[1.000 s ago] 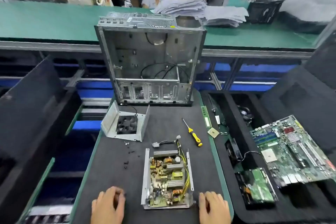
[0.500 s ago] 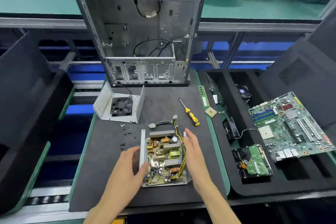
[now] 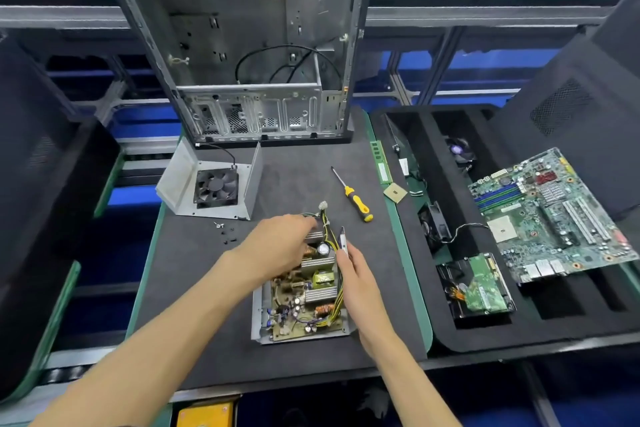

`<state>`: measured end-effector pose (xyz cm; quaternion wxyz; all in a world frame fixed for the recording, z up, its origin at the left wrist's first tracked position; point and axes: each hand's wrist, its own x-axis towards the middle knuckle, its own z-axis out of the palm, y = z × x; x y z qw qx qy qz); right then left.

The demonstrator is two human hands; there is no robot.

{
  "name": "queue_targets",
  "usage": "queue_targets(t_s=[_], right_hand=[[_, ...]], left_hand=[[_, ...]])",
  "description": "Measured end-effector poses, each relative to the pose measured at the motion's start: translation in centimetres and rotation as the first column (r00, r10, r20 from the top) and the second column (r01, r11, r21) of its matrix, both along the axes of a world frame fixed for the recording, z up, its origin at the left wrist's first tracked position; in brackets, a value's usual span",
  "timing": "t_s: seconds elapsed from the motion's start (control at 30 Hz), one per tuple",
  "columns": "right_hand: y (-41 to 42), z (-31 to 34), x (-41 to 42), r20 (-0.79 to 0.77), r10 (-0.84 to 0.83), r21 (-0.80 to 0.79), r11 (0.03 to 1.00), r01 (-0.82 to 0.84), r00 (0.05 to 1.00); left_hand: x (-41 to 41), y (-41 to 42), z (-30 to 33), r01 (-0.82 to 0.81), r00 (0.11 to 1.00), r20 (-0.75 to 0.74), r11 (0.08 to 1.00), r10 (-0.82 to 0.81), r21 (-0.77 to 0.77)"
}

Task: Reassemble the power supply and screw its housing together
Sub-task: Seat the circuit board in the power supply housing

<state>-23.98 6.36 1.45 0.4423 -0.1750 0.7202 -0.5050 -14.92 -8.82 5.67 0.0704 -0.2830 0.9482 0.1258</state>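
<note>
Left hand [image 3: 277, 246] grips ribbed heatsink end; right hand [image 3: 360, 279] pinches metal rim of boxy power supply [image 3: 304, 302].

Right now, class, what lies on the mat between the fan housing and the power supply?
In the head view, a few small loose screws lie between fan housing and power supply.
</note>
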Motion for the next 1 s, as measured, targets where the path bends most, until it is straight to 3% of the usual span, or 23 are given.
queue_targets(t_s=[0.13, 0.23, 0.33, 0.47, 0.57, 0.63, 0.7, 0.83, 1.0], right_hand=[[0.0, -0.1, 0.0, 0.010, 0.004, -0.003, 1.000, -0.004, 1.000], [-0.2, -0.2, -0.2, 0.006, 0.001, -0.005, 1.000, -0.001, 1.000], [-0.5, -0.4, -0.3, 0.017, 0.006, -0.008, 1.000, -0.005, 1.000], [-0.7, -0.3, 0.1, 0.026, 0.027, -0.025, 0.999, -0.026, 0.999], [-0.6, -0.1, -0.1, 0.124, -0.001, -0.055, 0.998, 0.007, 0.992], [-0.5, -0.1, -0.5, 0.206, -0.019, -0.086, 0.996, 0.038, 0.978], [-0.5, 0.1, -0.9, 0.257, -0.019, -0.098, 0.994, 0.045, 0.966], [-0.4, 0.2, -1.3, 0.340, -0.025, -0.097, 0.993, 0.062, 0.940], [-0.5, 0.2, -1.0, 0.330, -0.046, -0.105, 0.991, 0.085, 0.943]], left_hand=[[0.2, -1.7, -0.1, 0.107, 0.991, 0.082, 0.993, -0.110, 0.041], [0.6, -3.0, 0.6, 0.195, 0.978, 0.054, 0.975, -0.201, 0.110], [1.2, -3.5, 0.8, 0.214, 0.976, -0.001, 0.962, -0.217, 0.167], [0.7, -2.9, 0.7, 0.199, 0.975, 0.056, 0.962, -0.213, 0.186], [-0.1, -1.8, 1.3, 0.167, 0.980, 0.106, 0.985, -0.170, 0.033], [-0.4, 0.0, 1.9, 0.138, 0.987, -0.082, 0.990, -0.141, -0.034], [-0.2, 2.4, 2.6, 0.121, 0.970, -0.221, 0.990, -0.103, 0.069], [0.0, 5.6, 2.0, 0.016, 0.999, -0.053, 0.931, 0.004, 0.365], [0.5, 5.7, 1.3, -0.122, 0.931, -0.163, 0.698, 0.327, 0.706]])
